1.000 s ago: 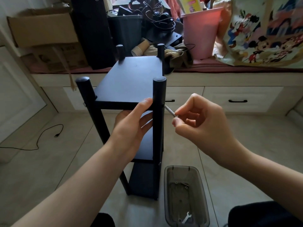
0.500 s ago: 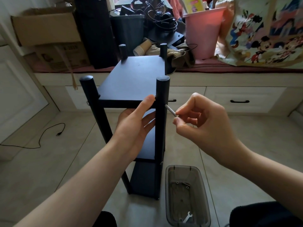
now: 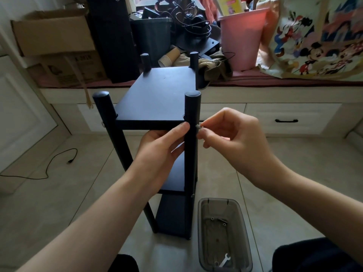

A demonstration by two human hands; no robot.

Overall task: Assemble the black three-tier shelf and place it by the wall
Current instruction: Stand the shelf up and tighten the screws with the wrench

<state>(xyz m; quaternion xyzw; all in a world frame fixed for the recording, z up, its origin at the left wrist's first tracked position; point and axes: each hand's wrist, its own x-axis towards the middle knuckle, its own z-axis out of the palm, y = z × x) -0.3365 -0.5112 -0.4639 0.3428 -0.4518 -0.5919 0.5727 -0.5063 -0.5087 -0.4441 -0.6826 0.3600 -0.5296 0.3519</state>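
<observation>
Left hand point(image 3: 161, 152) grips front post point(image 3: 191, 146); right hand point(image 3: 231, 138) pinches bolt point(image 3: 198, 127). Three tiers mounted; final fastening, wall placement pending.

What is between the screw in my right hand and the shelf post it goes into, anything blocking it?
Nothing visible blocks it. The right hand pinches the screw right at the side of the near post, level with the top board. The left hand holds that post from the opposite side, clear of the screw.
</observation>
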